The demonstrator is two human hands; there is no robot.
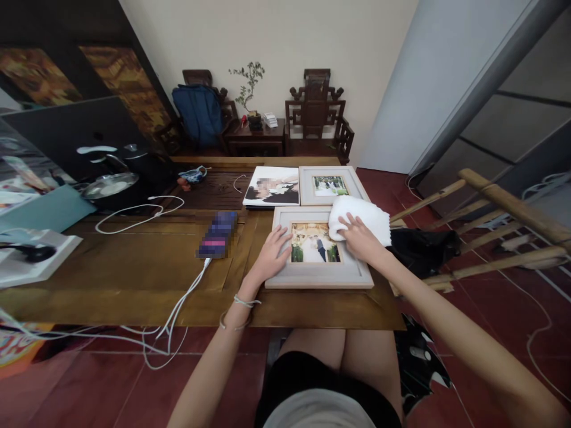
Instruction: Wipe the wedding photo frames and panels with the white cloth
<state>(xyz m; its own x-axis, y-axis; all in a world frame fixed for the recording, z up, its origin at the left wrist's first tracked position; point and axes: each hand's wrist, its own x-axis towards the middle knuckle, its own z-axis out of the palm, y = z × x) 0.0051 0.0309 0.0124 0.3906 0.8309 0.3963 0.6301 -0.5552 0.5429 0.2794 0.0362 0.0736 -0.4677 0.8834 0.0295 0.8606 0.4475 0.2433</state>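
A light wooden picture frame (321, 276) lies flat at the table's front edge, with a photo of a couple in its middle. My left hand (271, 254) rests on its left side, fingers spread and holding nothing. On the right side, my right hand (359, 239) grips a folded white cloth (363, 214) against the frame. The cloth covers the frame's upper right corner and reaches past its edge. Just behind lies a second light frame (352, 178) with an outdoor photo. Left of that one sits a photo album (274, 172) with a white and black cover.
A phone (218, 235) on a white charging cable (190, 291) lies left of the frames. Farther left are a glass-lidded pot (111, 185), a teal box (49, 208) and a white power strip (44, 261). A bamboo rack (504, 202) stands right of the table (134, 261).
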